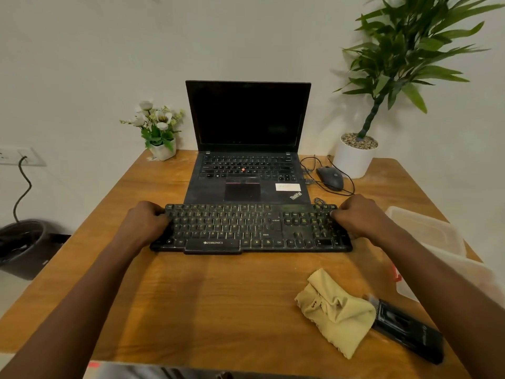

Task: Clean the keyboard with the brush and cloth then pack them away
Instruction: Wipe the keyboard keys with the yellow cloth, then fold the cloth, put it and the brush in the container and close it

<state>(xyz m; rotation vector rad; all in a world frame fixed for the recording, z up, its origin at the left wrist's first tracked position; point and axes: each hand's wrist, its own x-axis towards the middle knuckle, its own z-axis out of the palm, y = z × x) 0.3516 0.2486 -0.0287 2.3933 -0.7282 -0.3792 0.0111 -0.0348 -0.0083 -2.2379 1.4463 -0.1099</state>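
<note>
Black keyboard (pixel 251 228) flat on wooden table (pixel 191 296), just in front of open laptop (pixel 247 149). Key tops dusty and speckled with pale grime. Yellowish legends, white brand name on front lip.

Left hand (pixel 147 220) clasped round left end, fingers curled onto outer keys. Right hand (pixel 355 217) clasped likewise round right end, by number pad.

Yellow cloth (pixel 336 310) crumpled on table, nearer the body and to the right, well apart from keyboard. Black brush (pixel 407 329) lying against cloth's right edge.

Fingertips of both hands hidden against keyboard ends. Brush bristles blurred, hard to make out. Clear plastic container (pixel 437 233) at right table edge, partly covered by right forearm; contents impossible to tell.
</note>
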